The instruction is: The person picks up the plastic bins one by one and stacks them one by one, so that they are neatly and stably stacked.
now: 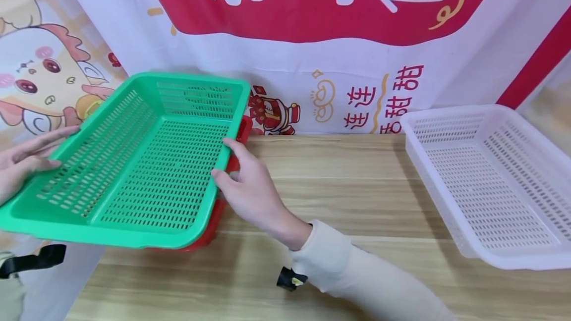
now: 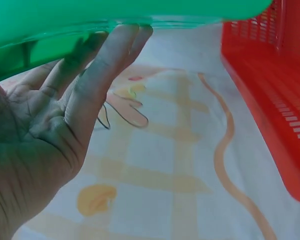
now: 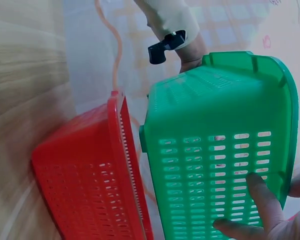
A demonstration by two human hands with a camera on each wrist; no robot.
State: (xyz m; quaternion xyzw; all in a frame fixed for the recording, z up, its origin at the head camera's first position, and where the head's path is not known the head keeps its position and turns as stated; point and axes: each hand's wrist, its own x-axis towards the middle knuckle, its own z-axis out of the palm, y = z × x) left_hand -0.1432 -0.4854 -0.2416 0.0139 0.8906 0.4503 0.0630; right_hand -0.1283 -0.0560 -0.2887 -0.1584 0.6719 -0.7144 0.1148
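A green slotted plastic basket [image 1: 169, 167] is held tilted above a red basket [image 3: 85, 185] at the left of the table. My left hand [image 1: 22, 162] grips its left rim, thumb over the edge; in the left wrist view the fingers [image 2: 97, 82] reach up along the rim's underside. The right hand [image 1: 250, 182] holds the opposite long rim, with fingertips spread on the slotted outer wall in the right wrist view. A gap shows between the green and red baskets there. Most of the red basket is hidden under the green one in the head view.
A white slotted basket [image 1: 486, 192] stands at the right of the wooden table [image 1: 339, 177]. Behind the table hangs a red and white printed cloth [image 1: 303, 83]. Another cloth with cartoon figures [image 1: 40, 68] covers the left side.
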